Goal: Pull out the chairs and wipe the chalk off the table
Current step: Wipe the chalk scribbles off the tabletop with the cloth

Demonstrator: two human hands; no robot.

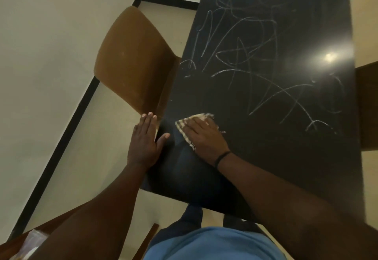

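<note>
A black table [286,147] fills the middle and right of the view. White chalk scribbles [255,59] cover its far and middle parts, while the near left part looks smeared and mostly bare. My right hand [206,137] lies flat, fingers straight, pressing a small checked cloth [191,121] onto the table near its left edge. My left hand [146,139] rests flat and open on the table's left edge, fingertips by the brown chair [135,59]. That chair stands at the table's left side, its seat partly under the top.
A second brown chair [368,106] shows at the right edge of the view. A wooden piece with a clear plastic bag [30,243] on it sits at the bottom left. A white wall with black skirting [61,147] runs close along the left.
</note>
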